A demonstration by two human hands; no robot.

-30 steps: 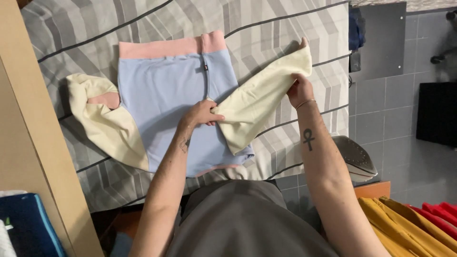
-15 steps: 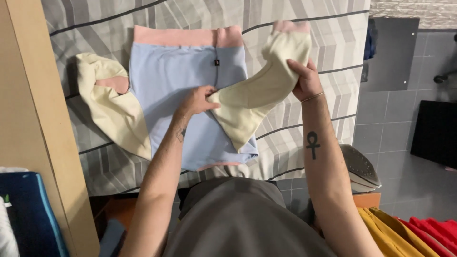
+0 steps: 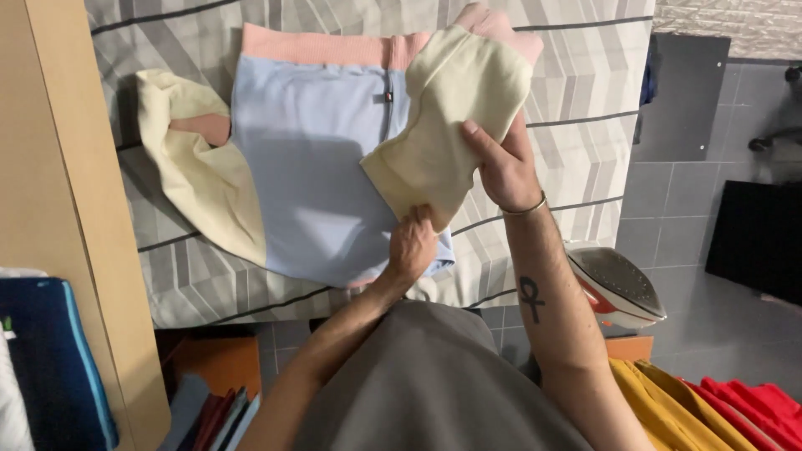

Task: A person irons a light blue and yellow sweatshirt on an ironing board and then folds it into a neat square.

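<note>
A light blue sweatshirt [image 3: 317, 159] with a pink hem band and cream sleeves lies flat on a grey striped ironing board [image 3: 576, 108]. My right hand [image 3: 499, 163] grips the cream right sleeve [image 3: 447, 117], which is folded over the blue body. Near the sweatshirt's lower edge, my left hand [image 3: 411, 248] pinches the bottom of that same sleeve. The other cream sleeve [image 3: 196, 167] lies spread out to the left.
An iron [image 3: 614, 284] rests at the board's right near end. A wooden panel [image 3: 58, 167] runs along the left, with blue folded cloth [image 3: 50, 367] beside it. Yellow and red garments [image 3: 710, 409] lie at the lower right. Grey tiled floor lies beyond.
My right hand has carried the cream sleeve further left over the blue body. My left hand slid down toward the sweatshirt's lower edge. The view has shifted right.
</note>
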